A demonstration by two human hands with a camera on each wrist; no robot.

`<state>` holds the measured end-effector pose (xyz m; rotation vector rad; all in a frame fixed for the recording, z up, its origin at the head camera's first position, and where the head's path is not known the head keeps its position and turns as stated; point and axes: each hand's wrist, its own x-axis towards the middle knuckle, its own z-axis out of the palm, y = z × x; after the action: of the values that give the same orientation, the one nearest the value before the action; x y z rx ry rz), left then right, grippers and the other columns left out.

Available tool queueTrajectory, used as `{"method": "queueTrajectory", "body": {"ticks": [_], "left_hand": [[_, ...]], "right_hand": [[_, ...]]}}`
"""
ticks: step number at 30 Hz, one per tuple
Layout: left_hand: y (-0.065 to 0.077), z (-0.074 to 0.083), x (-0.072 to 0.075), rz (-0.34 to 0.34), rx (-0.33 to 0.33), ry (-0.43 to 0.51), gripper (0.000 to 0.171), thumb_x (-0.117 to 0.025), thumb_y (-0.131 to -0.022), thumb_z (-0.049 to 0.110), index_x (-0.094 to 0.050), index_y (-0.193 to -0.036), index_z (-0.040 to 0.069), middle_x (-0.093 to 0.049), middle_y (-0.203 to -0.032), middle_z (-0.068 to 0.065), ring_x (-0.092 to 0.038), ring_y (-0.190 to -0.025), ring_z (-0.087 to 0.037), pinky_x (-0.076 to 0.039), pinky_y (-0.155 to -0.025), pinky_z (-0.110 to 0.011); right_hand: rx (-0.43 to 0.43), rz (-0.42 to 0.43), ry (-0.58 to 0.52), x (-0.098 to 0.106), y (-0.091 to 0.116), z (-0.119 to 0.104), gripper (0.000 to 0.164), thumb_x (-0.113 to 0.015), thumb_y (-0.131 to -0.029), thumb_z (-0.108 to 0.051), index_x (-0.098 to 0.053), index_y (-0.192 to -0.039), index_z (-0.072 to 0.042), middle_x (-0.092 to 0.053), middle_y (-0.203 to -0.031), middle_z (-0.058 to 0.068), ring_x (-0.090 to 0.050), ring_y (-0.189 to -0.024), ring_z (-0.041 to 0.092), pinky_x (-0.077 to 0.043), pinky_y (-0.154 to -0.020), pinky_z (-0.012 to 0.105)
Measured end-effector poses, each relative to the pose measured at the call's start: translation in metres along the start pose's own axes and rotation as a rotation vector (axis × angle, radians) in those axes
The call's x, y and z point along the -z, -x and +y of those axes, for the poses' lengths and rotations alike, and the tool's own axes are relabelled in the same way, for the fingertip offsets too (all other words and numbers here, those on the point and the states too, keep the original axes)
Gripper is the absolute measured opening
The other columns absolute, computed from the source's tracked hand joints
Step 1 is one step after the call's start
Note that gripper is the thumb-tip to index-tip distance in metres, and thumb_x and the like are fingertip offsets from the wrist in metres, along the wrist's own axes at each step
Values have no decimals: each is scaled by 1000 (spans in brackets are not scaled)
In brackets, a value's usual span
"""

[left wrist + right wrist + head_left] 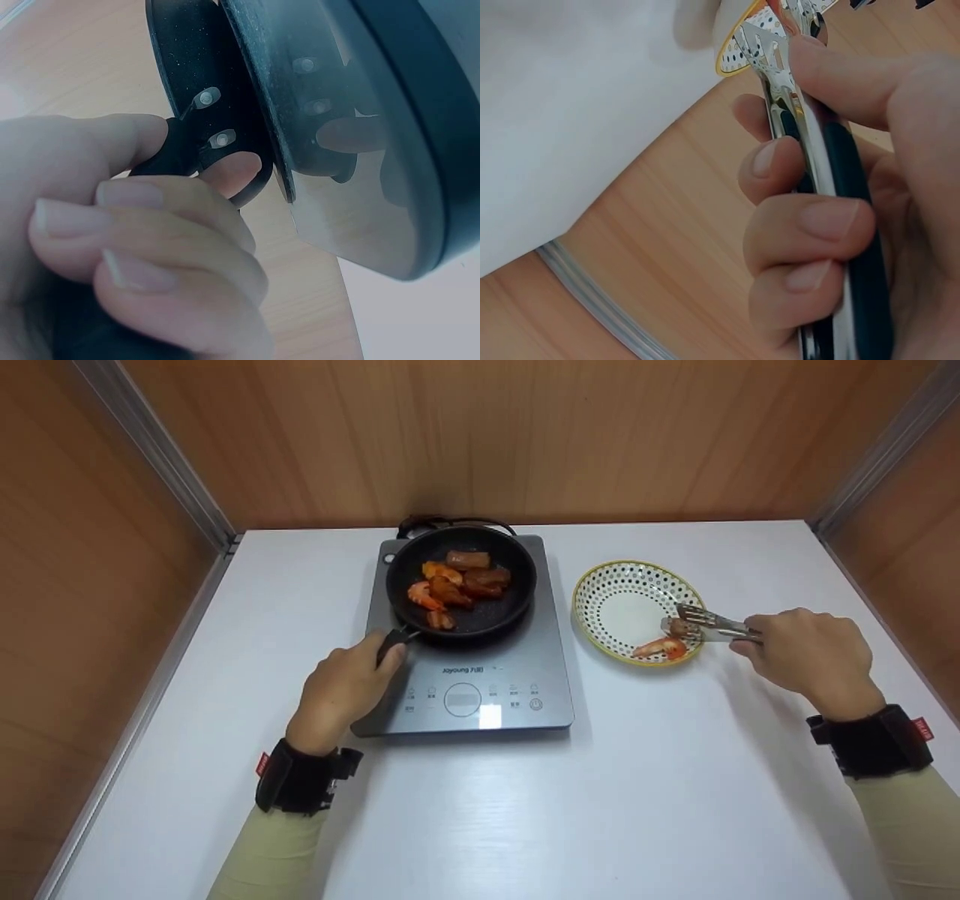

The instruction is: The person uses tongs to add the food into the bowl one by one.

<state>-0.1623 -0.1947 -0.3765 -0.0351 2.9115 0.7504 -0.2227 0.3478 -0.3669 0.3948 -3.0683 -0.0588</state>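
My left hand (341, 690) grips the black handle (393, 648) of a frying pan (480, 624) that sits on an induction cooktop. In the left wrist view its fingers (187, 240) curl round the handle. Inside the pan lie shrimp (424, 595), a sausage piece (468, 559) and several browned meat pieces (486, 583). My right hand (814, 656) holds metal tongs (724, 624) with dark grips, fingers wrapped round both arms in the right wrist view. The tong tips are over the right side of a dotted plate (630, 611), around a small brown food piece (681, 628). Beside it lies a shrimp (661, 648).
The silver cooktop (405, 712) stands on a white table (480, 810), its touch controls facing me. A black cord (480, 520) runs behind the pan. Wood-grain panels (480, 442) enclose the table at the back and both sides.
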Motion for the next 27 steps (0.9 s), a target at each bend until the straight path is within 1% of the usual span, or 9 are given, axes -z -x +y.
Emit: {"method": "queueTrajectory", "body": {"ticks": [4, 9, 12, 16, 21, 27], "left_hand": [[0, 0, 0, -2, 2, 2, 35, -45, -114, 45, -54, -114, 12, -64, -93, -16, -60, -80, -31, -41, -63, -40], [0, -1, -1, 0, 2, 2, 35, -45, -114, 45, -55, -113, 12, -64, -92, -16, -60, -80, -31, -41, -63, -40], [0, 0, 0, 6, -11, -2, 34, -46, -114, 44, -55, -113, 12, -65, -91, -16, -61, -78, -30, -41, -61, -39], [1, 1, 1, 11, -23, 3, 33, -47, -114, 43, -56, -113, 11, -65, -89, -15, -61, -76, -30, -41, -60, -38], [1, 0, 1, 9, -18, 5, 34, -47, -113, 44, -56, -113, 11, -65, -91, -16, -61, -78, -31, -40, -61, -39], [1, 1, 1, 6, -19, 3, 34, -46, -114, 44, -55, -113, 11, -64, -90, -15, -60, -78, -31, -41, -61, -39]], "right_hand": [[11, 18, -12, -4, -1, 0, 28, -76, -97, -34, -75, -106, -7, -67, -76, 12, -51, -58, 28, -38, -47, 42], [15, -5, -15, -8, -2, 0, 31, -75, -98, -35, -75, -110, -6, -67, -79, 15, -53, -60, 30, -39, -47, 43], [18, -1, -19, -9, -3, -1, 29, -74, -99, -35, -75, -110, -8, -69, -81, 17, -54, -61, 31, -41, -47, 44], [23, 12, -17, -8, -5, -3, 26, -75, -99, -33, -76, -108, -9, -69, -80, 16, -55, -61, 30, -41, -47, 44], [13, -4, -26, -9, -5, -6, 28, -74, -99, -32, -76, -112, -8, -70, -83, 16, -55, -62, 30, -41, -48, 43], [30, 31, -22, -12, -6, -8, 27, -75, -99, -32, -77, -111, -8, -70, -81, 14, -55, -61, 29, -42, -48, 43]]}}
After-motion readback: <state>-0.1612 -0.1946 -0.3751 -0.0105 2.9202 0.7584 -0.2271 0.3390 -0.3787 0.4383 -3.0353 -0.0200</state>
